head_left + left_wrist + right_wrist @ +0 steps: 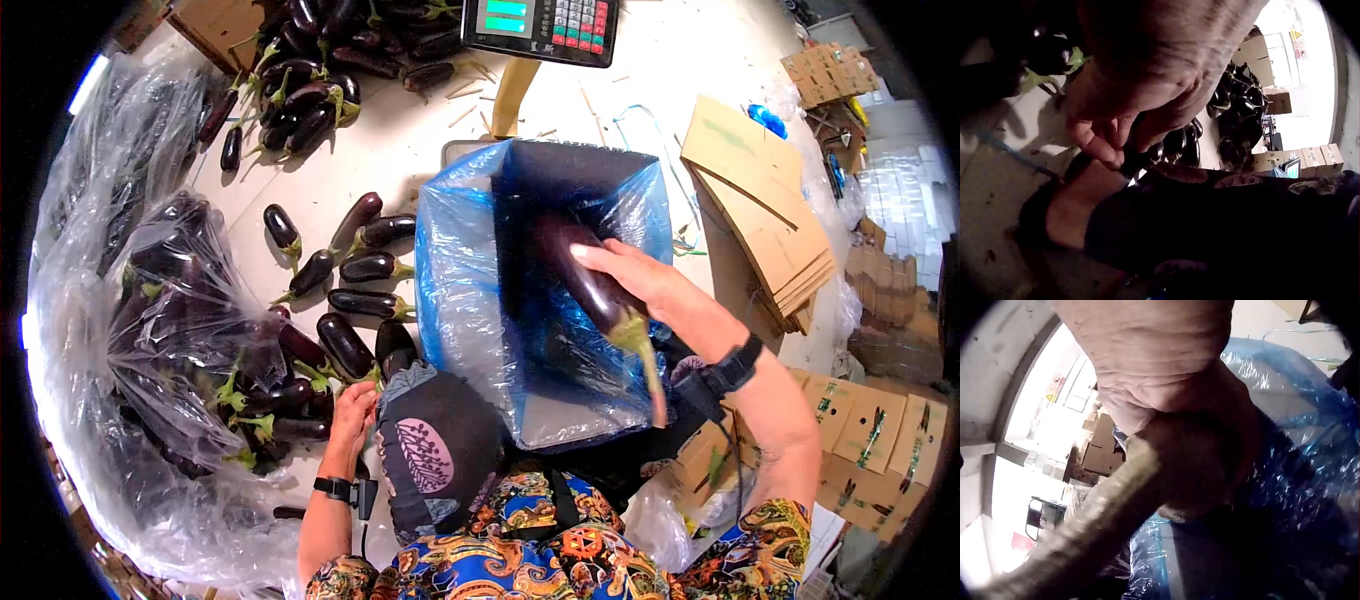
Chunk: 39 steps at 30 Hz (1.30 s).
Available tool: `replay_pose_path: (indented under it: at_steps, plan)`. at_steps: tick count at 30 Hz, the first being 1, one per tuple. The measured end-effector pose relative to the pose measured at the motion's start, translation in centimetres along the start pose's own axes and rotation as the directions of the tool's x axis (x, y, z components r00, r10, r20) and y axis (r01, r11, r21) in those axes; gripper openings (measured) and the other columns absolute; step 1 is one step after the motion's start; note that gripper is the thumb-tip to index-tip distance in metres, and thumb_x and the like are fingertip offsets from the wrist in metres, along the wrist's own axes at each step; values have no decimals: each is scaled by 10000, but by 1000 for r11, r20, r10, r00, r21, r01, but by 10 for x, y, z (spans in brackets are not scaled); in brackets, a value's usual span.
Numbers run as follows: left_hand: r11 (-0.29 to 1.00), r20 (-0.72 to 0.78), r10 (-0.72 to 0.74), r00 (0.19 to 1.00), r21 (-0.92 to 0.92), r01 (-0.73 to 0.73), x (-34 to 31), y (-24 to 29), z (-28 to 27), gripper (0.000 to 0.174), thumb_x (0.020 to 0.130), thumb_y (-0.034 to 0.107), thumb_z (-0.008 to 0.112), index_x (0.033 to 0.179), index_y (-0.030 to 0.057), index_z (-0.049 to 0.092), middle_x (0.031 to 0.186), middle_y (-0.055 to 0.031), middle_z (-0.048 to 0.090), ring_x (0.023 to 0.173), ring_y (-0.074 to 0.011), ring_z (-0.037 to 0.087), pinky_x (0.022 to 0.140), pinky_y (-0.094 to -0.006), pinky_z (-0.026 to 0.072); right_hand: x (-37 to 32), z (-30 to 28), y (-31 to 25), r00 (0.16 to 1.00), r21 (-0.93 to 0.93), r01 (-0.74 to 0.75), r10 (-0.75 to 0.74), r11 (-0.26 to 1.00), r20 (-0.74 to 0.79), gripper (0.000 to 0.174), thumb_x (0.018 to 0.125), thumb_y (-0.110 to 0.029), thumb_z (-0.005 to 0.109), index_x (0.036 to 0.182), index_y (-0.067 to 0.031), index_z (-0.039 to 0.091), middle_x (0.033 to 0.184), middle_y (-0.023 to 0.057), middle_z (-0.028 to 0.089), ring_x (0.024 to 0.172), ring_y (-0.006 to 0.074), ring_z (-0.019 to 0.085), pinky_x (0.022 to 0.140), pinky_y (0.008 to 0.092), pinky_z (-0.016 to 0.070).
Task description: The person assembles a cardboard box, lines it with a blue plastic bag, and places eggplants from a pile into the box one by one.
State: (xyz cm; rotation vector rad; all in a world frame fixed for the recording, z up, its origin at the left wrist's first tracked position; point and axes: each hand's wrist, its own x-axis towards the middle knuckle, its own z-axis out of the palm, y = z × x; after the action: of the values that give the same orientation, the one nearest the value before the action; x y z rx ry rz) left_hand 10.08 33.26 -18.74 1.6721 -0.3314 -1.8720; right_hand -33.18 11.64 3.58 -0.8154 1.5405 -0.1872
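Observation:
My right hand [655,283] grips a large dark purple eggplant [592,292] over a crate lined with a blue plastic bag [455,300]. The eggplant lies tilted, its green cap and long stem pointing toward my body. Close up in the right wrist view, that stem [1094,506] runs out from under the palm. My left hand [352,415] hangs beside my left knee with loosely curled fingers, and nothing shows between them in the left wrist view. Right by its fingertips lie several loose eggplants [345,346] on the floor.
A clear plastic sheet [70,330] covers more eggplants on the left. An eggplant heap [310,100] lies at the far left, near a scale display [540,28] on a post. Flattened cardboard [750,190] leans at the right, with cardboard boxes [870,440] nearer me.

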Motion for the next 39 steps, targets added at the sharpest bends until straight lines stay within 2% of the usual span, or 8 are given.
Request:
replay_pose_path:
  at_steps: [7, 11, 16, 18, 21, 22, 28, 39]
  plan:
    - [1000, -9, -8, 1000, -19, 7, 5, -4, 28, 326, 894, 109, 578, 1185, -37, 589, 1007, -82, 661, 875, -140, 621, 765, -264, 502, 119, 51, 93, 865, -333, -12, -158, 943, -477, 930, 834, -547, 644, 1397, 109, 302, 1346, 381, 448, 1255, 465, 467, 1047, 407, 386]
    - [997, -34, 67, 997, 31, -66, 27, -82, -10, 316, 908, 114, 544, 1179, -42, 593, 1036, -75, 657, 908, -130, 614, 796, -253, 493, 141, 55, 131, 841, -627, 62, -379, 776, -386, 849, 847, -543, 636, 1341, 89, 357, 1294, 395, 467, 1239, 476, 468, 1041, 445, 391]
    - [937, -35, 235, 971, 275, -217, 19, -129, -34, 322, 940, 195, 509, 1163, -3, 631, 1067, -34, 659, 991, -150, 592, 889, -282, 454, 134, 46, 127, 803, -451, 83, -328, 889, -498, 754, 872, -500, 636, 1318, 54, 385, 1255, 327, 545, 1184, 437, 530, 989, 432, 433]
    - [993, -106, -115, 988, 10, 117, -3, -96, -14, 362, 922, 223, 522, 1185, -9, 611, 1068, -88, 663, 981, -186, 604, 870, -296, 471, 115, 51, 111, 803, -468, 171, -398, 867, -444, 701, 926, -434, 578, 1385, 56, 377, 1370, 317, 461, 1234, 460, 469, 1028, 468, 398]
    - [881, -118, 193, 974, 459, -119, 1, -85, -6, 323, 908, 159, 521, 1185, 13, 600, 982, -58, 669, 840, -141, 618, 750, -288, 504, 171, 55, 178, 765, -925, -231, -531, 302, -364, 744, 982, -467, 454, 1474, 54, 254, 1513, 301, 273, 1377, 443, 313, 1130, 454, 289]
    - [913, -141, 173, 975, 395, -105, -3, -72, 4, 306, 904, 148, 526, 1170, 17, 601, 955, -62, 671, 832, -128, 615, 739, -289, 504, 160, 66, 157, 733, -637, -62, -399, 768, -552, 776, 980, -487, 444, 1485, 59, 221, 1516, 305, 262, 1391, 441, 292, 1145, 443, 270]
    - [987, -282, 74, 956, 158, -30, -9, -53, 13, 335, 908, 186, 580, 1202, 25, 570, 984, -64, 654, 854, -131, 605, 752, -288, 490, 175, 37, 172, 812, -678, -74, -350, 732, -467, 749, 951, -469, 486, 1425, 45, 219, 1419, 293, 274, 1315, 422, 285, 1090, 430, 267]
    - [943, -632, 242, 736, 333, -24, -38, -124, -51, 320, 840, 230, 641, 1054, -6, 649, 932, -169, 708, 824, -251, 681, 764, -361, 516, 163, -11, 230, 885, -836, 293, -463, 464, 53, 447, 898, -296, 579, 1121, 76, 471, 972, 314, 500, 912, 469, 491, 799, 493, 402]
